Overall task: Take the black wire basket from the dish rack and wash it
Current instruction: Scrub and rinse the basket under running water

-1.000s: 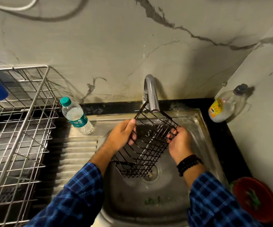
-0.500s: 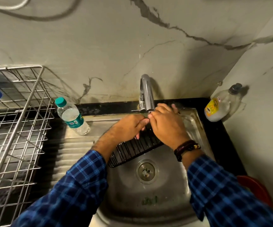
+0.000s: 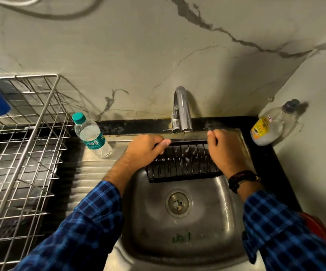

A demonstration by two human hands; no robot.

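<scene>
So the black wire basket (image 3: 183, 165) is out of the dish rack (image 3: 21, 153) and sits over the sink (image 3: 177, 241), at 12 o'clock from the drain, with a thin stream from the tap (image 3: 181, 106) hitting it. I'd guess it's early in the rinse, with the real washing left to do. The left hand (image 3: 144, 151) is curled round its 9 o'clock end and the right hand (image 3: 224, 153) round its 3 o'clock end, both clamped on.

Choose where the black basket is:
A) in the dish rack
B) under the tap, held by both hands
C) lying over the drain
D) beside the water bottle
B: the left hand and the right hand grip the basket at its ends, just below the tap.
</scene>
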